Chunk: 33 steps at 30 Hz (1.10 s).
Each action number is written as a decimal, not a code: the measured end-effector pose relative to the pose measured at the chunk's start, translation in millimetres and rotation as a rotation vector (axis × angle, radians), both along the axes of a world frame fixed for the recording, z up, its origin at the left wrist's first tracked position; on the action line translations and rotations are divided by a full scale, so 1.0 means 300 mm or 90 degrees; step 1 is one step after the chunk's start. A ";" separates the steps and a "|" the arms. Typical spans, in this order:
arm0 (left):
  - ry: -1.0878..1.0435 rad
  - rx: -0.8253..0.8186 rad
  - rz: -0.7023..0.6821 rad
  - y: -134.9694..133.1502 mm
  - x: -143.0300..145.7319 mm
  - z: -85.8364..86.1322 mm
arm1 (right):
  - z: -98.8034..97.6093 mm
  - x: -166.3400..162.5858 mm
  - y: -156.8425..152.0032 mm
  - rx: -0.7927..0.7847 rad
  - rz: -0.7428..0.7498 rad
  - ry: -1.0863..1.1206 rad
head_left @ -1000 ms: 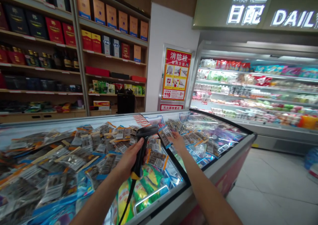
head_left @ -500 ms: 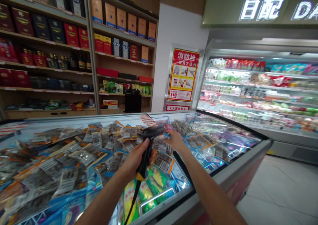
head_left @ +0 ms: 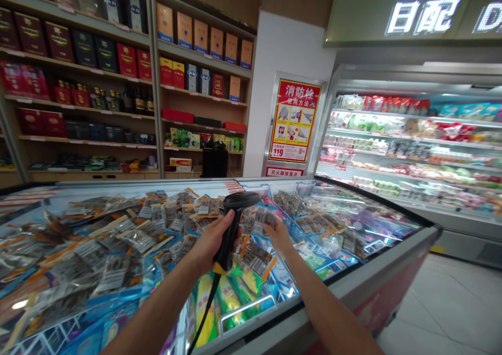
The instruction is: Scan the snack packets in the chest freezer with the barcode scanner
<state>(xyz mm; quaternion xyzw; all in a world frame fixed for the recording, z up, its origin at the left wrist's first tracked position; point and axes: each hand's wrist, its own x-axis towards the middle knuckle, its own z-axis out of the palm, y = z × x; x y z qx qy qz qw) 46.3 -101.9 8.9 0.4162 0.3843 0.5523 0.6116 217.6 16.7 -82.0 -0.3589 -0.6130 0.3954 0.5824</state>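
My left hand (head_left: 214, 240) is wrapped round the handle of a black barcode scanner (head_left: 227, 235) with a yellow-edged base. Its cable runs down toward the bottom of the view. The scanner's head points right, toward a small clear packet (head_left: 263, 218) with dark contents or print. My right hand (head_left: 278, 237) pinches that packet by its right side, just above the chest freezer's goods. Below and to the left lie many similar packets (head_left: 113, 274) with blue and orange edges. Green and yellow bags (head_left: 235, 295) sit under the scanner.
The chest freezer's grey rim (head_left: 337, 297) runs along the near right side, with wire handles (head_left: 247, 313) inside. Behind stand shelves of boxed bottles (head_left: 200, 72), a fire-hydrant poster (head_left: 296, 119) and a lit refrigerated display (head_left: 408, 146). Pale floor tiles (head_left: 443, 302) show at right.
The packet in my right hand now shows a greyish face, where pink and blue showed before. My right hand has dropped slightly. The view has turned a little left.
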 end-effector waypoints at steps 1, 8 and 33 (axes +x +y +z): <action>-0.001 -0.001 0.003 -0.001 -0.004 0.001 | 0.003 0.015 0.024 0.004 -0.039 0.022; 0.025 -0.017 -0.015 -0.004 -0.005 -0.008 | -0.003 0.143 0.141 -0.001 -0.197 -0.006; 0.147 0.066 -0.088 -0.050 0.015 -0.040 | -0.012 0.217 0.093 -0.035 -0.395 -0.216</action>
